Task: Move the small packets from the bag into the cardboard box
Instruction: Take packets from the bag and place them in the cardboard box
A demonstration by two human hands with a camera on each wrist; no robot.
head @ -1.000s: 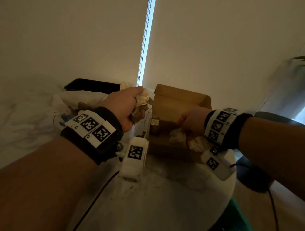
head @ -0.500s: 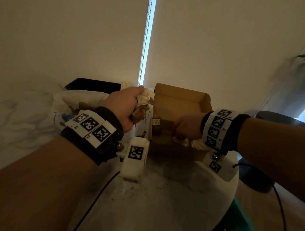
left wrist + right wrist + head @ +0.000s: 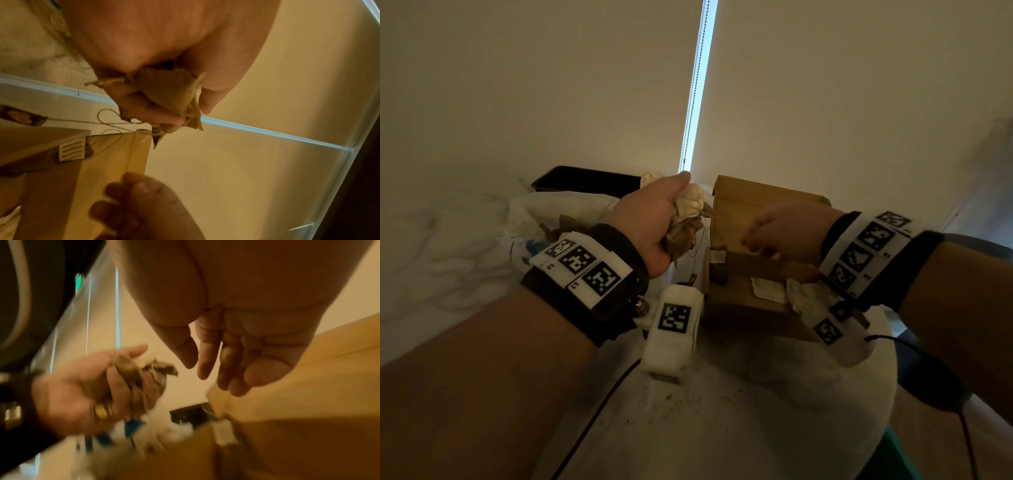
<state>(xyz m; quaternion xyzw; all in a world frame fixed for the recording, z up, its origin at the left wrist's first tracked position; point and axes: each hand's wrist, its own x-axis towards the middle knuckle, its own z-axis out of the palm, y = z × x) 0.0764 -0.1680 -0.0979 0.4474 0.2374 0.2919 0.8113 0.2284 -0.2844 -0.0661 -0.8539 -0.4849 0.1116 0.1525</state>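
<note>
Crumpled packets [image 3: 686, 219] are clenched in the curled left hand [image 3: 654, 222], just left of the box [image 3: 743, 301]. Above the box, the empty right hand [image 3: 787, 229] is held with fingers [image 3: 207, 356] loosely apart.

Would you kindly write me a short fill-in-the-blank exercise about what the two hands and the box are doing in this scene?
1. The left hand grips a bunch of small ____.
2. The right hand has its fingers relaxed and holds ____.
3. A few pale packets already lie inside the cardboard ____.
4. The white bag lies on the table to the ____ of the cardboard box.

Missing words: packets; nothing; box; left
</note>
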